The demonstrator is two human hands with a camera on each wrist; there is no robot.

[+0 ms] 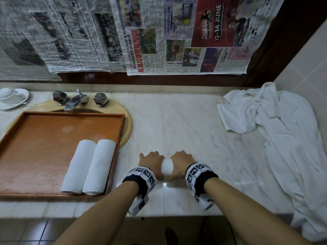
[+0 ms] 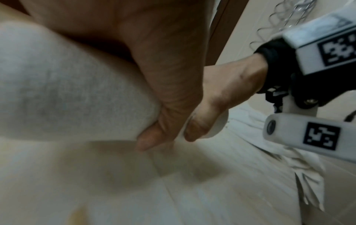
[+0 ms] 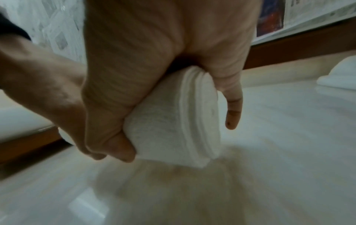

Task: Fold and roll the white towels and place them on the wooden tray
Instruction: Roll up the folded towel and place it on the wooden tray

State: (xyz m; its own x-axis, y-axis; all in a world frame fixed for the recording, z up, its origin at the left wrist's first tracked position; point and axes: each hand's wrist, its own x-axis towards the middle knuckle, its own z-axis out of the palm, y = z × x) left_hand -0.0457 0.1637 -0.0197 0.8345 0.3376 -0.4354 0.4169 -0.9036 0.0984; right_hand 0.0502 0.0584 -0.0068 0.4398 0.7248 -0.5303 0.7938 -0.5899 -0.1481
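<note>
Right of the wooden tray (image 1: 62, 119), on the marble counter (image 1: 185, 121), a rolled white towel (image 1: 166, 167) is gripped by the left hand (image 1: 151, 164) and right hand (image 1: 180, 165), fingers (image 3: 113, 134) curled over it; two rolled towels (image 1: 89, 167) lie in the tray.

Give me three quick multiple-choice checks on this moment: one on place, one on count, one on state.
1. Where does the wooden tray sit?
A. over the sink
B. on the floor
C. under the towel pile

2. How many rolled towels lie on the tray?
A. none
B. two
C. four

3. What state is the towel between the hands in?
A. spread flat
B. rolled up
C. draped on the faucet

Answers: 1 A, the sink rim shows behind the tray. 2 B, two rolled towels lie side by side. 3 B, left hand and right hand grip the rolled towel.
</note>
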